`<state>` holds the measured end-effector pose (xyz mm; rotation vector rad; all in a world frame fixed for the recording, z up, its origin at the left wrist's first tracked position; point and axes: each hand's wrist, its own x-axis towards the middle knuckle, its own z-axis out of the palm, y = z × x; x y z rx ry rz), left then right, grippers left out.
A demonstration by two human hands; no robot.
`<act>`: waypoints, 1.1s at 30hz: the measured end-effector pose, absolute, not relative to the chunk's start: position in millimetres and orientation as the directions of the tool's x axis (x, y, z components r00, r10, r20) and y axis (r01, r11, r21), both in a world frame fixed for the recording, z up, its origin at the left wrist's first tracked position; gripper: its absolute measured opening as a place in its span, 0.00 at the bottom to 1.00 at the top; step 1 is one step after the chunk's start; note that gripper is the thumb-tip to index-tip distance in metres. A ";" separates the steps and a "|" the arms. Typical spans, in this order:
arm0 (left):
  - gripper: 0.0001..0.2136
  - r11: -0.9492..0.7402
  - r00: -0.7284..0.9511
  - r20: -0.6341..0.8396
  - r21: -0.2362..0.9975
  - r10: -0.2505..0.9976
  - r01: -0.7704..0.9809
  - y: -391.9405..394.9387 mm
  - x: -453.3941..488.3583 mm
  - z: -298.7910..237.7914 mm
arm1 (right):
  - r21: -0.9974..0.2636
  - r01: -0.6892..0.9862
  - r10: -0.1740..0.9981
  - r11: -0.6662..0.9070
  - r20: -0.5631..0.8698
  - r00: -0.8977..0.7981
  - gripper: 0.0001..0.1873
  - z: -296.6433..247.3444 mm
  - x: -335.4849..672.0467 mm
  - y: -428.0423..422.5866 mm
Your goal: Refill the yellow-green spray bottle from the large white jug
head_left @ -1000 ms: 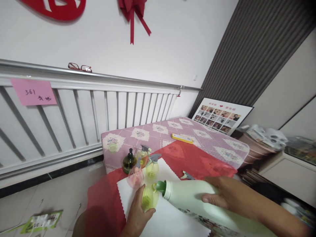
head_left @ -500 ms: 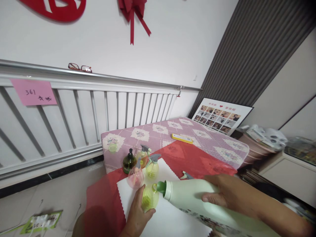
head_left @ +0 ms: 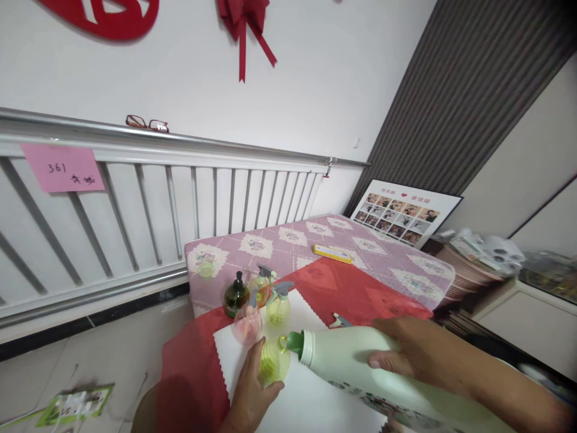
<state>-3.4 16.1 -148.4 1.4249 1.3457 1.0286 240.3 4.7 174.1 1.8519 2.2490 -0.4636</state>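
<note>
My left hand (head_left: pixel 252 385) is wrapped round a small yellow spray bottle (head_left: pixel 274 361) with its top off, standing on the white sheet (head_left: pixel 306 397). A large pale green detergent jug (head_left: pixel 351 361) lies tilted in my right hand (head_left: pixel 406 349). The jug's green spout (head_left: pixel 295 343) is right at the small bottle's mouth; I cannot make out any liquid stream. Just behind stand a pink spray bottle (head_left: pixel 247 325), another yellow spray bottle (head_left: pixel 278 310), an amber one with a grey trigger (head_left: pixel 260 287) and a dark green pump bottle (head_left: pixel 236 296).
A loose trigger sprayer head (head_left: pixel 340 320) lies beyond the jug on red cloth (head_left: pixel 311 282). A pale green cap (head_left: pixel 206 269) and a yellow box (head_left: pixel 332 253) rest on the flowered cover (head_left: pixel 288 234). The white radiator (head_left: pixel 216 192) runs along the wall behind.
Nearly everything is as it was. Both hands, the jug and the small bottle hold the same position, and the view has shifted very slightly.
</note>
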 end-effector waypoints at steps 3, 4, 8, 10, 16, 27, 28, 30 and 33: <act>0.43 0.004 0.068 -0.022 0.967 0.997 0.256 16.4 -2.9 -146.8 | -0.111 0.978 0.918 0.179 -0.339 -0.207 0.20 175.6 239.4 4.1; 0.42 0.006 0.067 -0.023 0.967 0.997 0.255 16.5 -2.8 -146.5 | -0.111 0.977 0.917 0.184 -0.337 -0.212 0.20 176.0 239.3 3.9; 0.42 0.004 0.061 -0.020 0.969 0.998 0.248 16.6 -3.5 -145.3 | -0.104 0.976 0.916 0.189 -0.339 -0.214 0.21 176.5 239.3 4.0; 0.42 0.001 0.068 -0.018 0.968 0.998 0.250 16.4 -4.1 -144.7 | -0.100 0.978 0.918 0.182 -0.341 -0.205 0.20 176.7 238.8 4.4; 0.43 0.000 0.060 -0.016 0.967 0.998 0.254 16.7 -3.3 -143.8 | -0.101 0.981 0.917 0.165 -0.350 -0.190 0.21 179.5 235.5 4.5; 0.41 -0.006 0.049 -0.006 0.971 0.999 0.241 16.9 -2.8 -149.2 | -0.079 0.985 0.919 0.155 -0.354 -0.174 0.20 178.2 236.2 6.1; 0.41 -0.005 0.051 -0.007 0.970 0.999 0.241 17.0 -2.8 -149.5 | -0.080 0.985 0.918 0.156 -0.355 -0.174 0.20 178.2 236.3 6.3; 0.42 -0.005 0.057 -0.010 0.968 0.998 0.249 17.1 -3.1 -149.8 | -0.078 0.984 0.919 0.157 -0.354 -0.175 0.21 179.0 236.0 6.5; 0.42 -0.004 0.057 -0.011 0.967 0.998 0.256 17.1 -3.7 -149.0 | -0.074 0.984 0.918 0.160 -0.354 -0.176 0.20 181.2 234.6 6.9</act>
